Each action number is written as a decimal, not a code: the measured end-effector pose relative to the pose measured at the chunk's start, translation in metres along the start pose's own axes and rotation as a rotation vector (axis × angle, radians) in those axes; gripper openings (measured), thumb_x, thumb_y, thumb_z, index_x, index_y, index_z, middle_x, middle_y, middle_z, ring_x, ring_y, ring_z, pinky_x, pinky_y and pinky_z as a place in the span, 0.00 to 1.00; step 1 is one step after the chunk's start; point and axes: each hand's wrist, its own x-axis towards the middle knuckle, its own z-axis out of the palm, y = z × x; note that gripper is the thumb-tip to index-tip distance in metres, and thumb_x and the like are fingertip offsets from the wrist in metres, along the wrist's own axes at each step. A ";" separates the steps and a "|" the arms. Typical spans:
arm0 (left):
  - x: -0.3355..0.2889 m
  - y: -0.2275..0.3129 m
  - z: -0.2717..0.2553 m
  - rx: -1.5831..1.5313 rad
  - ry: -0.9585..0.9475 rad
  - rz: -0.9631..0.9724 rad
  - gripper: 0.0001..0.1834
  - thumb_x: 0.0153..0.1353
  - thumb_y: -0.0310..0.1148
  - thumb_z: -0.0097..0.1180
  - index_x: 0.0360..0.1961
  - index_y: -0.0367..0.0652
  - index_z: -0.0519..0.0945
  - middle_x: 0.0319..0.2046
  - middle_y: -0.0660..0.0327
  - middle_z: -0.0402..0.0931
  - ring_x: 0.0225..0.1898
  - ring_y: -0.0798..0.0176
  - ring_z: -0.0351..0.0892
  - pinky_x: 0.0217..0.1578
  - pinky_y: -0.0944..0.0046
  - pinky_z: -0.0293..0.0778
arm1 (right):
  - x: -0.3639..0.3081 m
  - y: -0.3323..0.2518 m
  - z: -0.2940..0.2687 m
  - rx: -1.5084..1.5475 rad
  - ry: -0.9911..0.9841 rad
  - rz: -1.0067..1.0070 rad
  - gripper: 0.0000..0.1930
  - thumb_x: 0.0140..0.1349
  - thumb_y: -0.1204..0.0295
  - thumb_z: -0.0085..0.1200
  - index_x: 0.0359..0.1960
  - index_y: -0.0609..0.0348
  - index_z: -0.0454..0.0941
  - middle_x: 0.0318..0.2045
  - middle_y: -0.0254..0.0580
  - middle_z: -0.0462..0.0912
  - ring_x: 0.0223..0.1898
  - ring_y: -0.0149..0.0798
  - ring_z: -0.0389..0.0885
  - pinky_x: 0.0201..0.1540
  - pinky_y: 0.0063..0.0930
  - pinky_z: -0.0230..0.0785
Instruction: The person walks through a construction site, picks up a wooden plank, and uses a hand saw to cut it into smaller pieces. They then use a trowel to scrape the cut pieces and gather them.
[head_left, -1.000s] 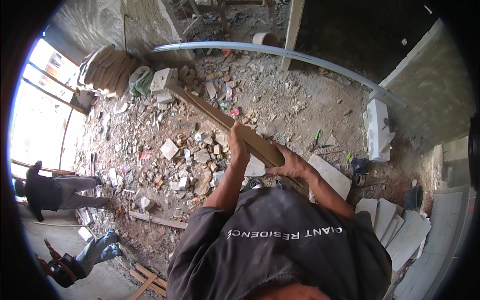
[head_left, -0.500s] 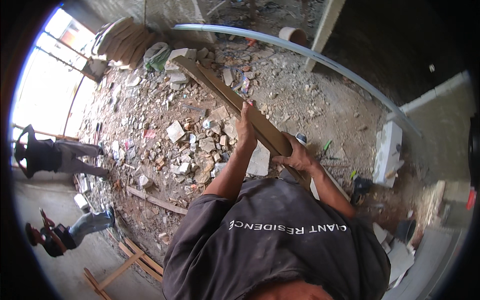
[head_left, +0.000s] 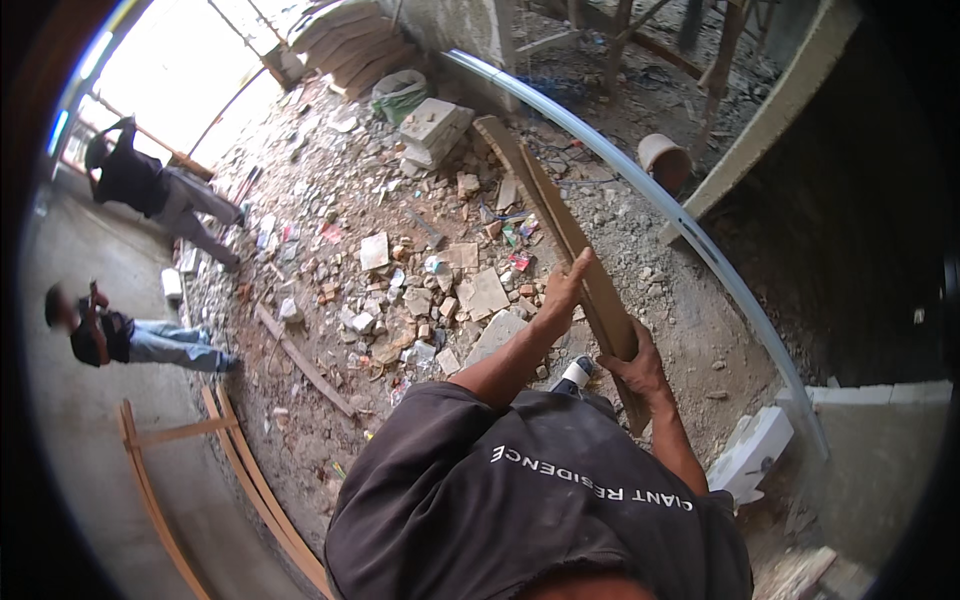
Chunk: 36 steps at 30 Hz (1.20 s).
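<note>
- Far left we see two other people (head_left: 150, 190) (head_left: 120, 330) standing on the smooth floor, well apart from the work.
- Curved wooden frame (head_left: 250, 470) lies on the floor near them.
- Rubble pile (head_left: 400, 270) of broken tiles and blocks covers the middle ground.
- Left hand (head_left: 565, 290): fingers wrapped round the edge of the wooden plank (head_left: 545, 190).
- The plank is in the air over the rubble, far end pointing away toward stacked white blocks (head_left: 435, 125).
- Right hand (head_left: 635, 365): fingers closed on the plank's near part, close to the body.
- We judge the step as carrying the plank two-handed. Any move with it calls for both grips kept firm and the far end kept off the curved grey pipe (head_left: 680, 220).
- Bucket (head_left: 665, 160) sits beyond the pipe.
- Versus half a second back: same two-handed hold, but the view has swung, so the bucket now shows.
</note>
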 end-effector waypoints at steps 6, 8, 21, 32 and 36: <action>0.018 0.000 0.033 0.182 -0.029 -0.095 0.22 0.57 0.48 0.57 0.40 0.38 0.76 0.33 0.59 0.78 0.32 0.65 0.78 0.30 0.63 0.76 | 0.011 0.014 -0.046 -0.302 0.154 -0.157 0.48 0.34 0.55 0.72 0.57 0.65 0.61 0.49 0.58 0.71 0.53 0.53 0.69 0.54 0.41 0.63; 0.022 0.005 0.049 0.129 -0.005 -0.113 0.22 0.58 0.47 0.56 0.41 0.38 0.76 0.34 0.58 0.78 0.34 0.64 0.79 0.30 0.62 0.77 | 0.018 0.024 -0.054 -0.325 0.195 -0.181 0.50 0.33 0.52 0.71 0.57 0.66 0.61 0.49 0.59 0.71 0.53 0.56 0.69 0.54 0.43 0.63; 0.050 -0.035 0.133 0.100 -0.447 -0.191 0.21 0.61 0.42 0.52 0.48 0.37 0.68 0.43 0.53 0.73 0.43 0.58 0.76 0.39 0.57 0.76 | 0.000 0.054 -0.106 -0.381 0.514 -0.030 0.46 0.39 0.56 0.69 0.58 0.64 0.59 0.49 0.56 0.70 0.51 0.56 0.69 0.53 0.43 0.63; 0.116 -0.057 0.209 -0.003 -0.699 -0.422 0.34 0.65 0.57 0.35 0.57 0.38 0.61 0.52 0.51 0.68 0.49 0.53 0.72 0.48 0.51 0.69 | 0.033 0.084 -0.147 -0.180 0.814 0.017 0.41 0.44 0.59 0.66 0.58 0.64 0.60 0.49 0.57 0.69 0.50 0.53 0.70 0.50 0.41 0.66; 0.161 -0.064 0.225 0.069 -0.697 -0.423 0.36 0.64 0.58 0.34 0.59 0.37 0.58 0.54 0.49 0.65 0.51 0.52 0.70 0.49 0.49 0.68 | 0.060 0.061 -0.181 0.049 0.905 0.041 0.39 0.46 0.61 0.65 0.57 0.66 0.59 0.49 0.56 0.68 0.51 0.49 0.70 0.51 0.39 0.65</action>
